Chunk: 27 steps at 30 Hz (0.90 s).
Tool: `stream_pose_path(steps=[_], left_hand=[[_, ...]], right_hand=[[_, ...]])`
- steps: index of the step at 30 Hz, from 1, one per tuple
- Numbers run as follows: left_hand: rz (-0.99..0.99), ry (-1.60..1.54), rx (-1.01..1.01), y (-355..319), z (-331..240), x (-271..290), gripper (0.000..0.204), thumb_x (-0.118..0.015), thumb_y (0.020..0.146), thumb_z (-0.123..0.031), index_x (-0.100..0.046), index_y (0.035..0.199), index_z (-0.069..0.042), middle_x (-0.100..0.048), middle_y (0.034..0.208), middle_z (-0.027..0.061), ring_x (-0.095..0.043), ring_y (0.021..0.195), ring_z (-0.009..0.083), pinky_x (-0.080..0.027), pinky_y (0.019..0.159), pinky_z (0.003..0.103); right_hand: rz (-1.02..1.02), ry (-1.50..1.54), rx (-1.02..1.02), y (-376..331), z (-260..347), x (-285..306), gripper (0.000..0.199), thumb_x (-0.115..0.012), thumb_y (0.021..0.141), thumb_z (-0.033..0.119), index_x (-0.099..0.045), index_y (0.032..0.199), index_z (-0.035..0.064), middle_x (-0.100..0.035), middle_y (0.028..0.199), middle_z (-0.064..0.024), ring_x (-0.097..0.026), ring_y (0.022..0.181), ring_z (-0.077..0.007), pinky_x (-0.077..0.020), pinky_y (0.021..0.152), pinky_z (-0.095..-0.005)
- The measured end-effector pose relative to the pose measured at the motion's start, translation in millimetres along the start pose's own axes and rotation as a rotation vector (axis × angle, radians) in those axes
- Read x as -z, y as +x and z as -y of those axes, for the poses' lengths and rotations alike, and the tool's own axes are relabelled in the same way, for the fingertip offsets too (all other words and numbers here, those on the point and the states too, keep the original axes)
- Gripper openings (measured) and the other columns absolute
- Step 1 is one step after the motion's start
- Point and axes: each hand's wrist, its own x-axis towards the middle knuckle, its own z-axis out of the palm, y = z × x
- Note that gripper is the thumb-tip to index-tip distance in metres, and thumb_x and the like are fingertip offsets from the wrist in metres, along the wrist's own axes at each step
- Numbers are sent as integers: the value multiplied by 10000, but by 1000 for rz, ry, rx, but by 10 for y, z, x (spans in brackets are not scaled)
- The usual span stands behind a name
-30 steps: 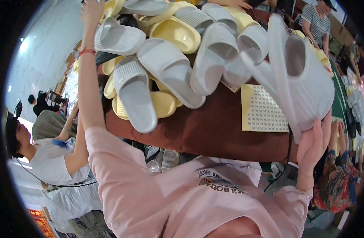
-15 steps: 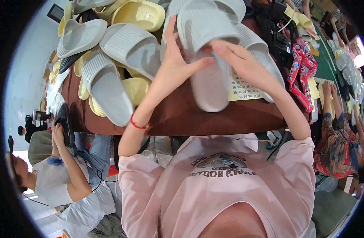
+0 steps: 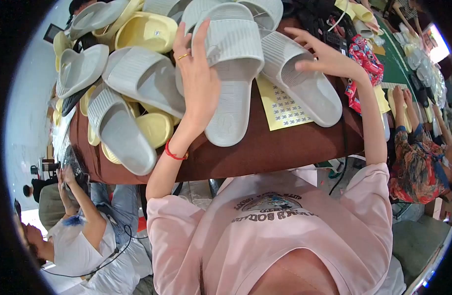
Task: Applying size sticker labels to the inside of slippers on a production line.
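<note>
A pale grey slide slipper lies on the brown padded surface in front of me, its toe pointing away. Along its left side rests my left hand, fingers stretched out, with a ring and a red bracelet. To the right, my right hand hovers over or touches a second grey slipper, its fingers spread and the thumb over the foot opening. Between and partly beneath these two slippers is a yellow sheet of small printed labels. Whether either hand presses on a slipper I cannot tell.
Grey and yellow slippers are heaped at the left and back of the brown surface. A red patterned cloth bundle lies at the right. Seated co-workers are at the left and right.
My hands have moved apart; the right went rightward onto the second slipper. The middle slipper has settled left and lower, uncovering more of the yellow sheet. My view has shifted slightly.
</note>
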Motion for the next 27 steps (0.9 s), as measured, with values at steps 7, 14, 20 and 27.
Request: stream_pose_path(steps=[7,14,20,27], left_hand=[[-192,-64,-30,183,-38,69,842,-370,639,228,-389,1404,-122,-196,1469,182,-222,1339,359,-278,1071,425],[-167,385,-203,53,-184,-216,691,-573,738,-31,-451,1378,-263,-328,1454,140,-329,1321,291,-216,1070,463],[284,289,-576,-632,-496,-624,616,-699,741,-312,-512,1327,-281,-443,1423,50,-432,1287,187,-243,1081,423],[670,-122,-421,-642,-360,-624,690,-688,727,-470,-495,1346,-236,-380,1463,99,-404,1311,259,-312,1046,465]], right_hand=[[-321,-305,-49,104,43,-108,529,-492,842,83,-377,1357,117,-617,1049,-257,-608,1005,-398,-481,859,-427],[-564,106,182,230,-85,-507,644,-464,817,-31,-287,1416,128,-489,1120,-161,-494,1054,-253,-415,899,-314],[-514,519,-1,209,-111,-856,725,-580,852,106,-170,1450,96,-438,1225,-187,-448,1143,-268,-356,1008,-339],[60,356,-30,-15,-239,-179,824,-625,904,272,-82,1507,128,-478,1293,-185,-494,1171,-230,-372,1008,-334]])
